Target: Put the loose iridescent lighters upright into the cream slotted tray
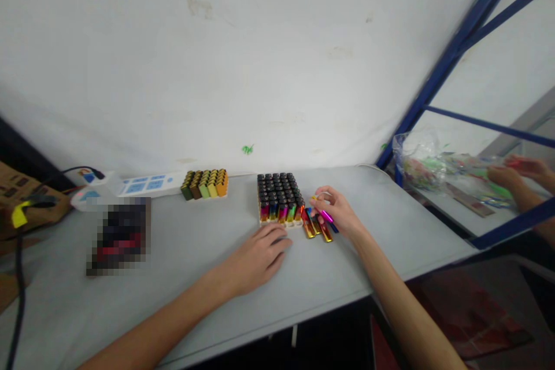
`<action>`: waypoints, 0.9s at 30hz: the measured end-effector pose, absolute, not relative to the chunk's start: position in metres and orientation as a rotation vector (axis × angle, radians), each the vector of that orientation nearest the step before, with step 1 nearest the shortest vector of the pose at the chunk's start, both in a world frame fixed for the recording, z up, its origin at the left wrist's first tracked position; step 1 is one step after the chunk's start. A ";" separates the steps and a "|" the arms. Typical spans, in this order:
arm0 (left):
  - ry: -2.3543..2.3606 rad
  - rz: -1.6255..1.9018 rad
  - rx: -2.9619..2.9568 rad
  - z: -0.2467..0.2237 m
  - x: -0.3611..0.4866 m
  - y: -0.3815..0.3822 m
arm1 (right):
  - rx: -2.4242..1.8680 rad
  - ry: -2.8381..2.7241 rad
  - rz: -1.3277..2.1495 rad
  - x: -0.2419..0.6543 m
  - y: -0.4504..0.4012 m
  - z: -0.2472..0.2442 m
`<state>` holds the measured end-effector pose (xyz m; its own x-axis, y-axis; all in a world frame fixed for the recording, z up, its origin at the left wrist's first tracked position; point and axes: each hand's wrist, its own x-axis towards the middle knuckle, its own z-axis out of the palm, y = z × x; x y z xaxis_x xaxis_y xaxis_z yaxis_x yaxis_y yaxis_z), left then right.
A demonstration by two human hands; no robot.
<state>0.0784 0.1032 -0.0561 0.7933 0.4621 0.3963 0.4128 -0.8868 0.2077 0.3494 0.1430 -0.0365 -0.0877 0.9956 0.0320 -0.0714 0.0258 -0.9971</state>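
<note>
A white tray (264, 223) holds rows of upright lighters (280, 188) with black tops and shiny multicoloured bodies. My left hand (262, 257) lies at the tray's front edge, fingers stretched and loosely bent, with nothing visible in them. To the right of the tray, my right hand (340, 211) is closed on a shiny purple lighter (325, 216), held tilted between thumb and fingers; its yellowish end shows near the fingertips. Beneath and beside that hand, several loose metallic lighters (309, 228) in gold, red and blue lie on the table.
A second tray of green, brown, yellow and orange lighters (204, 184) stands at the back left beside a white power strip (150, 184). A blurred-out dark item (121, 237) lies on the left. Behind the blue frame (433, 72), another person's hands (511, 176) work near plastic bags (420, 159).
</note>
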 end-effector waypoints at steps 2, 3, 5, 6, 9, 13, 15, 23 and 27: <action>0.710 0.678 2.868 -0.057 0.078 0.103 | -1.059 -1.316 1.257 0.345 0.142 -0.033; 0.714 0.680 2.869 -0.058 0.079 0.102 | -1.044 -1.353 1.242 0.343 0.142 -0.031; 0.728 0.678 2.878 -0.058 0.080 0.100 | -1.032 -1.408 1.213 0.337 0.141 -0.028; 0.735 0.666 2.888 -0.058 0.081 0.098 | -1.030 -1.419 1.207 0.335 0.141 -0.027; 0.749 0.603 2.928 -0.056 0.082 0.094 | -0.999 -1.398 1.252 0.333 0.139 -0.026; 0.758 0.608 2.942 -0.055 0.082 0.093 | -0.954 -1.387 1.324 0.344 0.136 -0.026; 0.754 0.619 2.936 -0.055 0.081 0.095 | -0.947 -1.415 1.294 0.351 0.135 -0.023; 0.723 0.638 2.910 -0.055 0.080 0.099 | -0.869 -1.605 1.110 0.343 0.118 0.006; 0.728 0.619 2.913 -0.053 0.081 0.098 | -0.922 -1.788 0.902 0.327 0.105 0.014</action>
